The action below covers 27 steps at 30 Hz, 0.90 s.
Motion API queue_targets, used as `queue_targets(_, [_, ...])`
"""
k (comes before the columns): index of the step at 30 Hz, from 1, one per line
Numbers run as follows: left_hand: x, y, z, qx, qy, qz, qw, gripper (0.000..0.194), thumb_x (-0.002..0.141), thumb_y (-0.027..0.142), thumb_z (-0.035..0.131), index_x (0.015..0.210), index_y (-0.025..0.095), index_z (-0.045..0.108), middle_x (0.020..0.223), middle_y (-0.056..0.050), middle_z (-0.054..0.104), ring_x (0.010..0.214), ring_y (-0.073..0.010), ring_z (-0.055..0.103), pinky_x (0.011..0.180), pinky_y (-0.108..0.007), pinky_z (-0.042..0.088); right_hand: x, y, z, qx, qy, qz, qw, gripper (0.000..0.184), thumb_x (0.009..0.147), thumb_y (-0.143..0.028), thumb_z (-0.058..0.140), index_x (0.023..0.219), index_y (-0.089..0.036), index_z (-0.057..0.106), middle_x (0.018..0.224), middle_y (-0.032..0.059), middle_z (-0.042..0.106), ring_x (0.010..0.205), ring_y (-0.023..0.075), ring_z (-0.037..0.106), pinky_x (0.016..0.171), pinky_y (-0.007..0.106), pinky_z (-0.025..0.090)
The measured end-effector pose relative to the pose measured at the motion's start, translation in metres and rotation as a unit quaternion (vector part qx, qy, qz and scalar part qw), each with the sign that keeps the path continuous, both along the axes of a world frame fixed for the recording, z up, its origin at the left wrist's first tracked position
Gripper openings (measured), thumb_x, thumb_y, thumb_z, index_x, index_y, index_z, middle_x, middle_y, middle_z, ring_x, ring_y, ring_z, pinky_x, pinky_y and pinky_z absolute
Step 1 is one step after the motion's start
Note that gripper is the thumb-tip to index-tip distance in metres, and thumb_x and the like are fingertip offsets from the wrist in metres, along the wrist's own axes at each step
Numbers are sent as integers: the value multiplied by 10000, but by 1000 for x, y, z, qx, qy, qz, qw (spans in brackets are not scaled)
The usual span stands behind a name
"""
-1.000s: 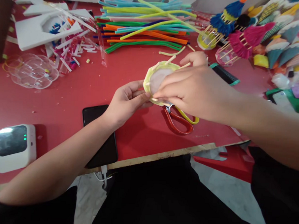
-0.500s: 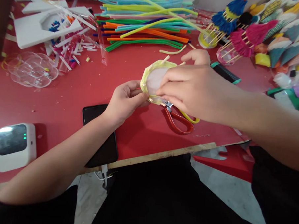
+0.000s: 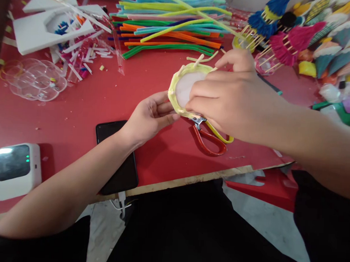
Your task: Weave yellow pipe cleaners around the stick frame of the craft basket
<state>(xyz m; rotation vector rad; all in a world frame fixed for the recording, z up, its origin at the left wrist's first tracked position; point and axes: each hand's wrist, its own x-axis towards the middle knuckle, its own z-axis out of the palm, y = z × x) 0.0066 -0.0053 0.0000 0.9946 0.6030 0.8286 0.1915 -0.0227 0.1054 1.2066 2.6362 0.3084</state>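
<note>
A round white disc (image 3: 185,89) has a fuzzy yellow rim, seemingly of pipe cleaner, with short pale sticks poking out around it. My right hand (image 3: 223,98) grips the disc from the right, covering much of that side. At its lower left edge is my left hand (image 3: 152,118), thumb in front and fingers partly behind the rim. Scissors (image 3: 209,139) with one red and one yellow handle lie under the disc, blades hidden. A loose pale-yellow pipe cleaner piece (image 3: 203,59) rests just beyond.
Bundled coloured pipe cleaners (image 3: 170,30) lie at the back. White foam pieces (image 3: 28,32) and scraps are at back left, a clear flower-shaped tray (image 3: 38,80) before them. A phone (image 3: 121,175) and white device (image 3: 16,170) lie nearer. Stick-and-yarn models (image 3: 291,47) stand back right.
The disc has shifted slightly right and up in the right hand and tilted a little. The left thumb has slid along to its lower edge.
</note>
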Motion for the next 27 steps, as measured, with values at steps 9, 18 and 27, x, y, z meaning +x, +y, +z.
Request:
queue_targets(9, [-2, -2, 0, -17, 36, 16, 999, 456, 782, 294, 883, 1205, 236, 724, 1128, -64, 816, 1109, -294, 771, 941, -388, 662, 4, 5, -8, -65, 59, -3, 996, 355, 996, -167, 380, 880, -245, 706, 982, 25, 720, 867, 207, 600, 1004, 450, 377])
queue_targets(18, [-2, -2, 2, -23, 34, 32, 999, 467, 845, 319, 830, 1278, 210, 694, 1132, -86, 811, 1051, -279, 789, 940, -374, 661, 12, 11, -15, -56, 109, 54, 991, 437, 953, -84, 347, 908, -271, 739, 1073, 26, 733, 939, 208, 625, 896, 430, 398])
queue_targets(27, [-2, 0, 7, -33, 33, 44, 998, 445, 801, 188, 788, 1235, 209, 693, 1150, -78, 794, 1080, -307, 768, 929, -437, 660, 3, 10, -9, -91, 182, -24, 979, 273, 918, -152, 491, 1068, -234, 704, 1046, 24, 765, 881, 207, 664, 896, 405, 420])
